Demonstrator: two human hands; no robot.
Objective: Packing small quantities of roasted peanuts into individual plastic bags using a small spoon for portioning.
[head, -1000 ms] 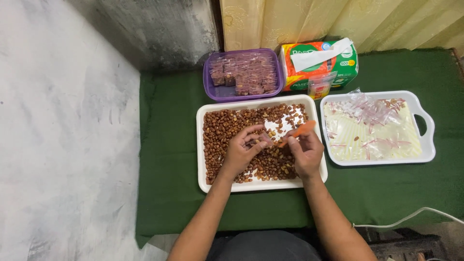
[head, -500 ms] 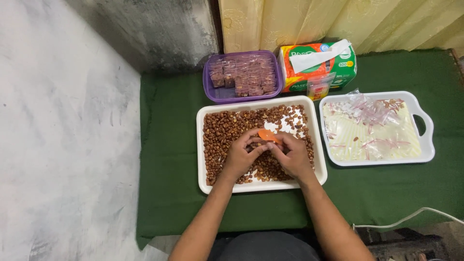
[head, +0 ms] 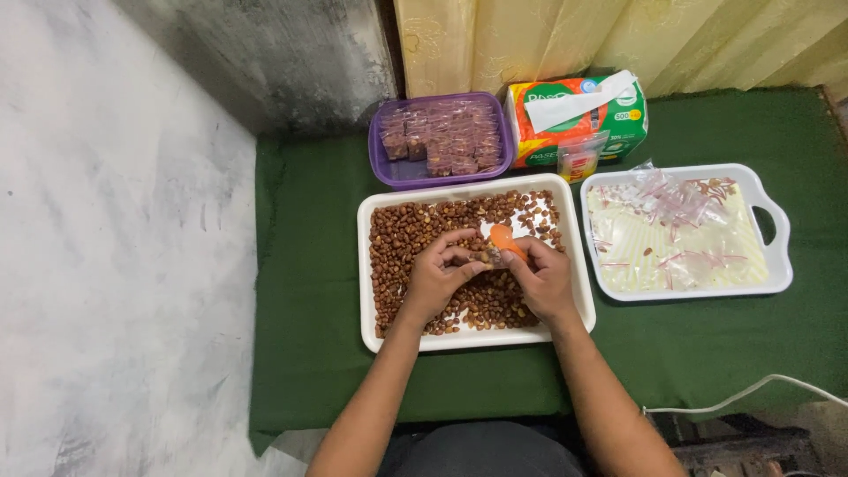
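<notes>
A white tray [head: 364, 265] full of brown roasted peanuts [head: 406, 243] lies on a green cloth in front of me. Both my hands meet over its middle. My right hand [head: 543, 281] holds a small orange scoop [head: 505, 238] tipped toward my left hand [head: 437, 278]. My left hand pinches a small clear plastic bag [head: 490, 257] under the scoop. Whether any peanuts sit inside the bag is hidden by my fingers.
A purple tub [head: 389, 168] of filled small packets stands behind the tray. Beside it sits an orange and green tissue pack [head: 574, 110] with a small clear cup [head: 580, 157] in front. A second white handled tray [head: 777, 265] at the right holds empty clear bags. A white cable [head: 742, 393] runs at lower right.
My right hand has carried the orange scoop leftward from the tray's right side to my left hand, and the two hands have closed together over the small bag.
</notes>
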